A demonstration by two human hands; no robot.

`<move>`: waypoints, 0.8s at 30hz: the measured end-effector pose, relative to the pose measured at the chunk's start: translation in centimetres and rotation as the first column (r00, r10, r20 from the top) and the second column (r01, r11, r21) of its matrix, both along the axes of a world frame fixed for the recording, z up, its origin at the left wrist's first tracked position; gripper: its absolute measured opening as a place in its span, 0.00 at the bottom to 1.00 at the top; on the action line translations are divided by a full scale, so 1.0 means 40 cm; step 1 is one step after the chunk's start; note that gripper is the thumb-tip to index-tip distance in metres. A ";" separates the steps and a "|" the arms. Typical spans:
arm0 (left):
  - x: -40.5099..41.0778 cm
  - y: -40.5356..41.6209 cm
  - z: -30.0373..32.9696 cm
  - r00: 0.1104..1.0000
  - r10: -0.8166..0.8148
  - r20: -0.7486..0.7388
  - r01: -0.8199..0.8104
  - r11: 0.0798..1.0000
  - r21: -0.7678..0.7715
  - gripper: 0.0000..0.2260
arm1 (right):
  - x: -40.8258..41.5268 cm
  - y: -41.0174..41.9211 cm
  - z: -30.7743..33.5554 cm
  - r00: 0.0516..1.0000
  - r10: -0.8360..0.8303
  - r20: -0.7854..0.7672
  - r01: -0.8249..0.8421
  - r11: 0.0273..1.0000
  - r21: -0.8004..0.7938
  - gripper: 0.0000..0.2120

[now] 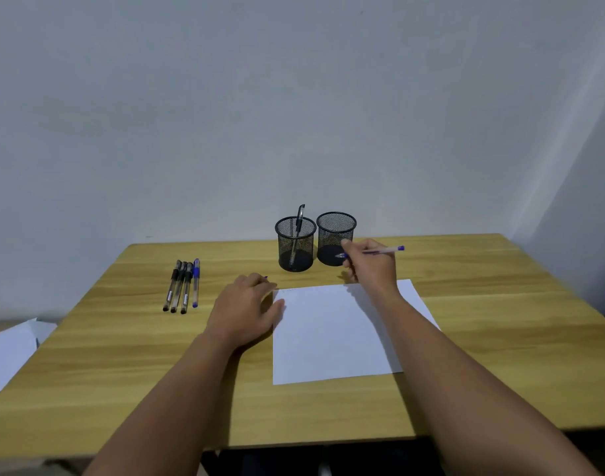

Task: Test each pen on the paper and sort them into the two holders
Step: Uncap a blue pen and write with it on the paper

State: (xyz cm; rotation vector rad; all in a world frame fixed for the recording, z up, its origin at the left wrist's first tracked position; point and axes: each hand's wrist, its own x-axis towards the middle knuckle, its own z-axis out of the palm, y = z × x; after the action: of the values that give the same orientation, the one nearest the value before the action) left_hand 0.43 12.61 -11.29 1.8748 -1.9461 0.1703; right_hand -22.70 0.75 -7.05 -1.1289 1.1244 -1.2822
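Wooden table (465,338); right hand (371,266) grips clear blue-ended pen (385,250).

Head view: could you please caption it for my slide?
Right hand holds blue pen beside empty holder.
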 end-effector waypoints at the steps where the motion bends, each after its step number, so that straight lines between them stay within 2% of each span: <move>1: -0.006 0.006 0.000 1.000 -0.020 -0.009 0.020 1.000 -0.002 0.25 | 0.013 0.013 -0.010 1.000 0.015 -0.001 -0.015 1.000 -0.015 0.12; 6: -0.017 0.017 -0.003 0.999 -0.051 0.017 0.050 0.998 0.046 0.29 | 0.066 0.063 -0.046 0.989 0.132 -0.060 -0.136 0.989 -0.063 0.11; 9: -0.013 0.017 -0.018 0.998 -0.054 0.025 0.053 0.998 0.042 0.30 | 0.085 0.062 -0.055 0.977 0.193 -0.095 -0.201 0.976 -0.083 0.19; 12: -0.011 0.014 -0.027 0.999 -0.045 0.015 0.045 0.999 0.023 0.31 | 0.094 0.053 -0.074 0.975 0.204 -0.087 -0.210 0.975 -0.072 0.23; 24: 0.013 0.033 -0.022 0.995 -0.095 -0.010 0.095 0.987 0.127 0.42 | 0.103 0.031 -0.130 0.970 0.209 -0.122 -0.218 0.974 -0.066 0.22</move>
State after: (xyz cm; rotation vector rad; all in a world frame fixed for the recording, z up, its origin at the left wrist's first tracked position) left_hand 0.97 13.94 -12.17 1.8541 -2.0830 0.0136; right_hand -18.59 2.00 -12.23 -1.3589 1.0114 -1.1127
